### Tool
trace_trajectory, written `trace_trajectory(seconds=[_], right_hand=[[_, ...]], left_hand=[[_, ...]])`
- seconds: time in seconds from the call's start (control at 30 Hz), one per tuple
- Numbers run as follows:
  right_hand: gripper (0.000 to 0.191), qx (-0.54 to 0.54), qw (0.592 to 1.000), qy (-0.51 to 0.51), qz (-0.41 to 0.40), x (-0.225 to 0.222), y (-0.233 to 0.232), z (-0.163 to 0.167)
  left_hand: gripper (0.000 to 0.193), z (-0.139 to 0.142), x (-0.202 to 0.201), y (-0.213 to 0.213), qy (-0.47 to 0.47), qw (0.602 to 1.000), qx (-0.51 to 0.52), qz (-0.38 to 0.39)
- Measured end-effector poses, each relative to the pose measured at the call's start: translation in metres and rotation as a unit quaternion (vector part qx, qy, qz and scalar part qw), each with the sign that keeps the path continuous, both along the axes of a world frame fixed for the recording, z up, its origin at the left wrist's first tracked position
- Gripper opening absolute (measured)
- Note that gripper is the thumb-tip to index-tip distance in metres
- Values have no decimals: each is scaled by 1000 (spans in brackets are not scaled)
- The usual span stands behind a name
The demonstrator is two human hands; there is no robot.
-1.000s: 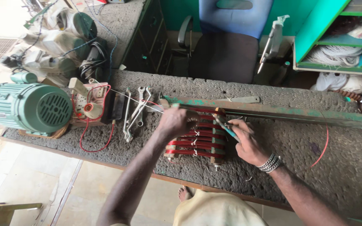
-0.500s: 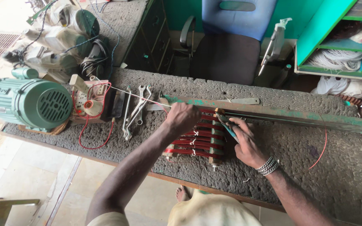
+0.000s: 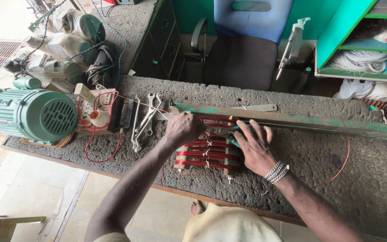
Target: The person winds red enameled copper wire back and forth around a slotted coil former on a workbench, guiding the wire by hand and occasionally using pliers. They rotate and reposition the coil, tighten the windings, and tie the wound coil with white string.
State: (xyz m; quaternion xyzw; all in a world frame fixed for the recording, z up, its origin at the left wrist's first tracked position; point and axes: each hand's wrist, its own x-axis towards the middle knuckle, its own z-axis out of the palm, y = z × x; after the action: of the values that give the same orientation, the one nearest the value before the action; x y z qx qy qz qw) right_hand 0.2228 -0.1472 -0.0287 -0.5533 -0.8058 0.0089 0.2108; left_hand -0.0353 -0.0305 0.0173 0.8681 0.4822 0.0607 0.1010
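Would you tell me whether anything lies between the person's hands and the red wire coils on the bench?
Nothing visible does. The left hand rests on the red wire coils at their upper left, and the right hand lies against their right side, with a teal-handled tool beneath its fingers.

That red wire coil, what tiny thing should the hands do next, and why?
Probably snip or tuck a tie end: the right hand holds a teal-handled tool at the red wire coil, the left hand steadies its top, and small white ties cross the windings.
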Motion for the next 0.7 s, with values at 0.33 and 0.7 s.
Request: trace_trajectory(seconds=[0.33, 0.7], right_hand=[[51, -10, 996, -91, 4, -18, 7, 17], [39, 68, 994, -85, 21, -23, 2, 28]], left_hand=[[4, -4, 5, -9, -106, 993, 32, -31], [9, -1, 5, -15, -81, 997, 4, -20]])
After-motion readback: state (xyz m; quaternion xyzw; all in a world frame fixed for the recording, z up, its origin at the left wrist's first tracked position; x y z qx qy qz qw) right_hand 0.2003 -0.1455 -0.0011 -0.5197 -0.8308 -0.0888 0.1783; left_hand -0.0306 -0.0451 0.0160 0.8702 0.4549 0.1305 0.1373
